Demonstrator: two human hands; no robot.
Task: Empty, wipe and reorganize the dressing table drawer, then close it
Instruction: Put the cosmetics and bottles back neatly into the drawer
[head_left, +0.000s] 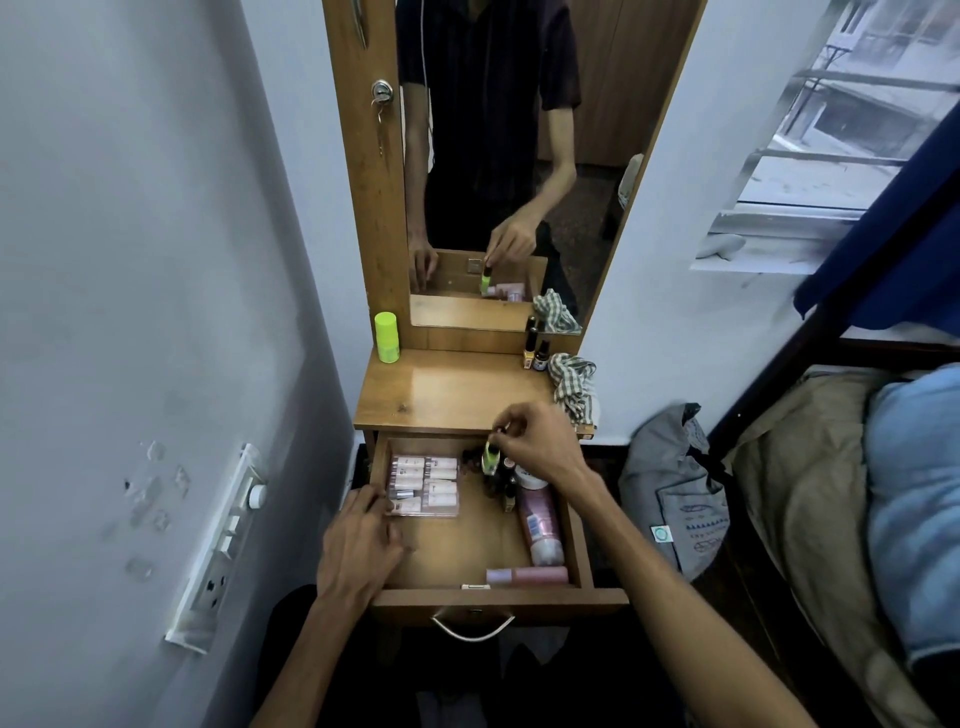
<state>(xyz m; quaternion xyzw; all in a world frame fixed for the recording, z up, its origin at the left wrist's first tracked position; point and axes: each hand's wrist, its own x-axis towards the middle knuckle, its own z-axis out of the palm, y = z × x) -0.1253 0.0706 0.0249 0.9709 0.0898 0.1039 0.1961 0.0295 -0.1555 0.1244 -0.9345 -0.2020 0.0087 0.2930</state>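
Observation:
The wooden drawer (583, 540) of the dressing table stands pulled out. My right hand (540, 441) pinches the cap of a small green bottle (490, 457) at the drawer's back, among several small dark bottles (506, 486). My left hand (358, 548) rests on the drawer's left wall, its fingers touching a clear pack of pink and white tubes (423, 486). A pink tube (540, 525) lies along the right wall, and a pink bottle (527, 575) lies along the front wall. The middle of the drawer floor shows bare wood.
On the table top (452, 389) stand a green can (387, 336), two small dark bottles (535, 348) and a checked cloth (574, 384). A mirror (498, 156) rises behind. A switch panel (218, 551) is on the left wall; a grey bag (675, 488) and a bed (841, 519) are on the right.

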